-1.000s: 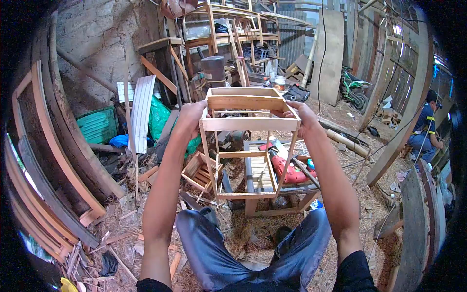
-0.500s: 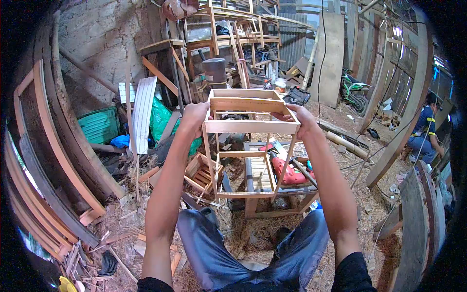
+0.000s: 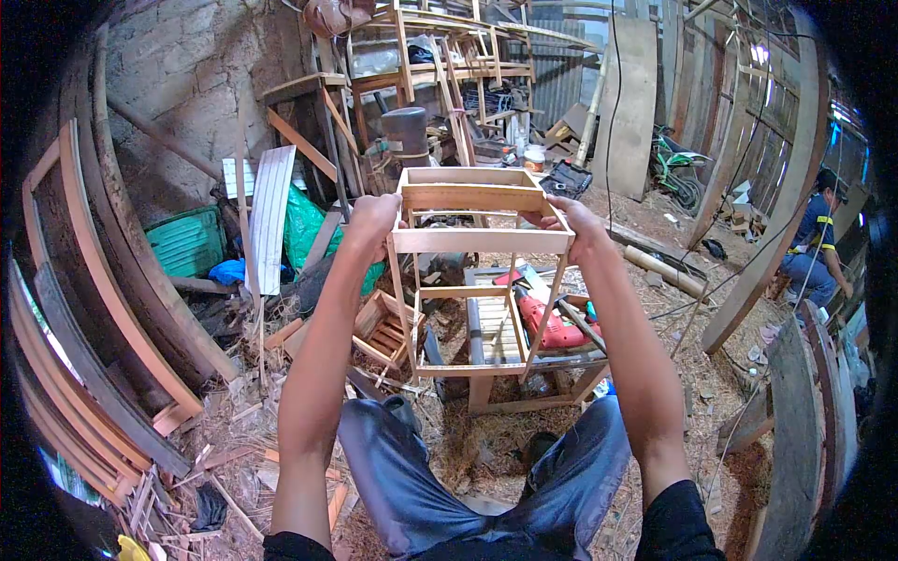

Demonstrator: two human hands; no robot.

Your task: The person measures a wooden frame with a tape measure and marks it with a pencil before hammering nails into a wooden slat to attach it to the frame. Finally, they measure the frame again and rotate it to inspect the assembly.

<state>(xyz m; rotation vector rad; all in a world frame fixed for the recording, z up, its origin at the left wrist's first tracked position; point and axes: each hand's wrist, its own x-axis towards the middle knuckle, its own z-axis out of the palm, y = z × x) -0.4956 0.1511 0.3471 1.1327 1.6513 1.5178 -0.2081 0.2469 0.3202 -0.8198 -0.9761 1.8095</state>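
A small pale wooden frame (image 3: 479,242) with thin legs and slatted sides is held up before me, above my knees. My left hand (image 3: 376,221) is closed around its left upper edge. On the opposite edge, my right hand (image 3: 576,224) grips the top rail, with some fingers hidden behind the wood. Below and beyond the frame, a red power drill (image 3: 554,329) lies on a low wooden bench (image 3: 479,355), partly seen through the frame's legs. Close to the bench, a small slatted wooden crate (image 3: 382,329) rests on the ground.
Curved wooden pieces (image 3: 131,280) lean at the left. Planks (image 3: 795,421) stand at the right, where a person (image 3: 816,243) in a dark blue shirt crouches farther back. Wood shavings and scraps cover the floor. A green motorbike (image 3: 681,178) stands at the back.
The view has shifted slightly, so the background sits a little farther left and up. Both hands keep hold of the wooden frame, which stays almost in place.
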